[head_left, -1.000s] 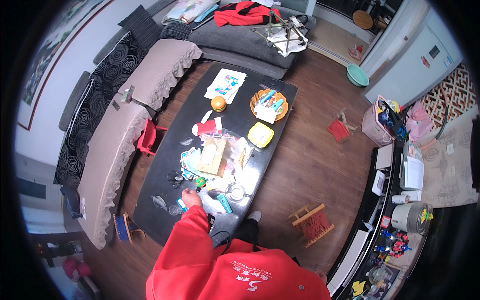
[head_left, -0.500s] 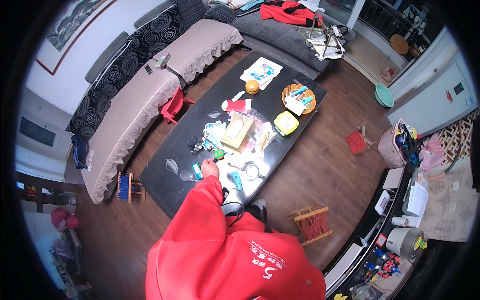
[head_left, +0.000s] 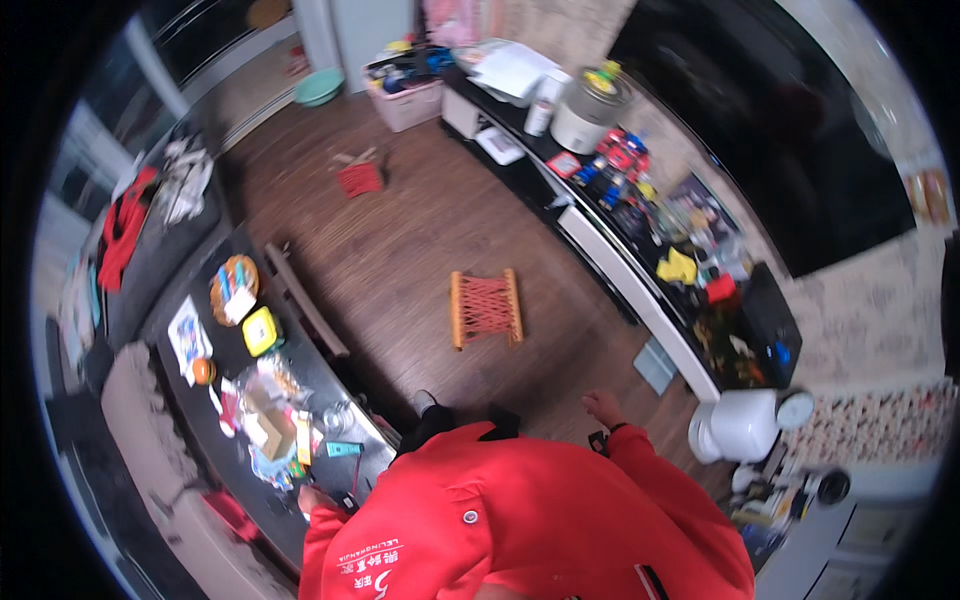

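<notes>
My left hand [head_left: 315,500] is low over the near edge of the dark coffee table [head_left: 362,446]; its fingers are too small and blurred to read. Close to it lie a teal tube [head_left: 345,449] and a small green-and-yellow thing [head_left: 297,468]. A clear round container [head_left: 338,416] and a tan tissue box [head_left: 272,430] sit farther along the tabletop. Out to the right, my right hand [head_left: 603,408] hangs over the floor, its fingers curled in, with nothing visible in them. Both arms wear red sleeves.
A red-corded wooden stool [head_left: 486,308] stands on the floor ahead, a second red stool [head_left: 360,178] farther off. Along the right runs a long low cabinet [head_left: 640,290] crowded with toys and a pot. A white bin [head_left: 735,427] is at its near end. The sofa [head_left: 140,420] is left.
My view has swung right, bringing the low cabinet and the dark screen into sight. My left hand has moved from among the tabletop items toward the edge; my right hand now shows.
</notes>
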Action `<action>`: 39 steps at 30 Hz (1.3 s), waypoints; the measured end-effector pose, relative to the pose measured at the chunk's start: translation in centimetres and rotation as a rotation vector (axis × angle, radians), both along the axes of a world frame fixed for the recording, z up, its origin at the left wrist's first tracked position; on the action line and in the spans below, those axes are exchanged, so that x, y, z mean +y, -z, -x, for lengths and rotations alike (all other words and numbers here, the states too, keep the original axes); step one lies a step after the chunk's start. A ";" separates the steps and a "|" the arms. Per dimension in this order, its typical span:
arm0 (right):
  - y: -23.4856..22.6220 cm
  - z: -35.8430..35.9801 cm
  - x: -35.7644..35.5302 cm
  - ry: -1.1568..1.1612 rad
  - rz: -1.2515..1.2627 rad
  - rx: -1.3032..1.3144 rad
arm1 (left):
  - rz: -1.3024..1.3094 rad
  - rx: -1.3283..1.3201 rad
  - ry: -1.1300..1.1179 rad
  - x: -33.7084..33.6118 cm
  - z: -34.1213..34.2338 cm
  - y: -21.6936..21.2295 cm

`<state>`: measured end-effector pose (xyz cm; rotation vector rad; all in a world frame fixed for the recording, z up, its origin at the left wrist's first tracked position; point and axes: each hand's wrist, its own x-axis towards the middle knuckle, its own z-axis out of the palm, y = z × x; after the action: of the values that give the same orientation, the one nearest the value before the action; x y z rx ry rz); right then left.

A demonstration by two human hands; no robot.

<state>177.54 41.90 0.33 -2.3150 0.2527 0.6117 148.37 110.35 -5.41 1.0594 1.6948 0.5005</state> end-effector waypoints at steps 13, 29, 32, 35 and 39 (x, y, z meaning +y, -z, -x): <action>1.2 12.7 -5.7 0.230 0.074 0.187 | 0.087 -0.078 0.192 0.8 -10.0 -3.0; 1.2 9.4 -0.9 0.126 0.144 -0.016 | 0.205 -0.088 0.336 0.6 -11.6 -3.7; 1.4 8.6 0.4 0.134 0.252 0.042 | 0.240 -0.086 0.388 0.4 -13.2 -3.6; 0.6 7.2 2.0 0.255 0.181 -0.013 | 0.266 -0.083 0.432 0.4 -14.5 -3.6; -0.8 5.1 3.7 0.282 0.035 0.060 | 0.292 -0.085 0.483 0.8 -15.2 -4.1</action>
<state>172.39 45.55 1.15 -2.2413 0.6106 0.5378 163.57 111.12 -1.28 1.1606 1.3252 -0.0140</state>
